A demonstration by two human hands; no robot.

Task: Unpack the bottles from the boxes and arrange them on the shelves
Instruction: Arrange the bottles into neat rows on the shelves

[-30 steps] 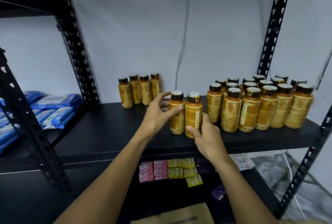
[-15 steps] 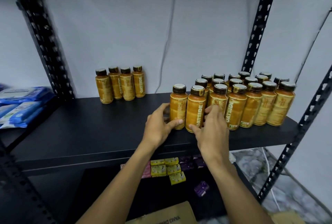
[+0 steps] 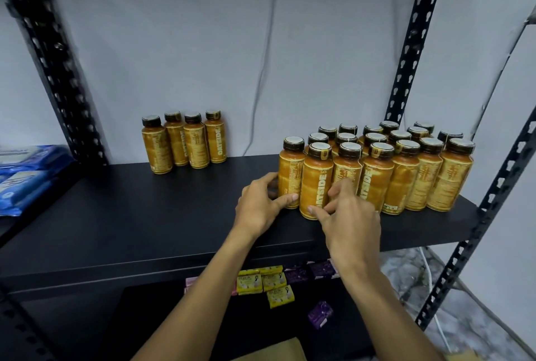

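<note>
Orange bottles with dark caps stand on a black shelf (image 3: 145,215). A large cluster (image 3: 412,169) fills the shelf's right part. My left hand (image 3: 261,204) grips the base of the leftmost bottle (image 3: 291,169) of that cluster, thumb in front and fingers behind. My right hand (image 3: 348,212) pinches the base of the neighbouring front bottle (image 3: 316,178), which stands against the cluster. A separate row of several bottles (image 3: 185,143) stands at the back left, near the wall.
Black perforated uprights (image 3: 412,41) frame the shelf. Blue packets (image 3: 26,175) lie on the neighbouring shelf at left. Small yellow, purple and pink packs (image 3: 261,282) lie on the lower shelf. A cardboard box edge (image 3: 275,352) shows at the bottom. A cable hangs down the wall.
Both hands have slid the two front bottles rightward until they stand against the large cluster. The view has shifted right and closer.
</note>
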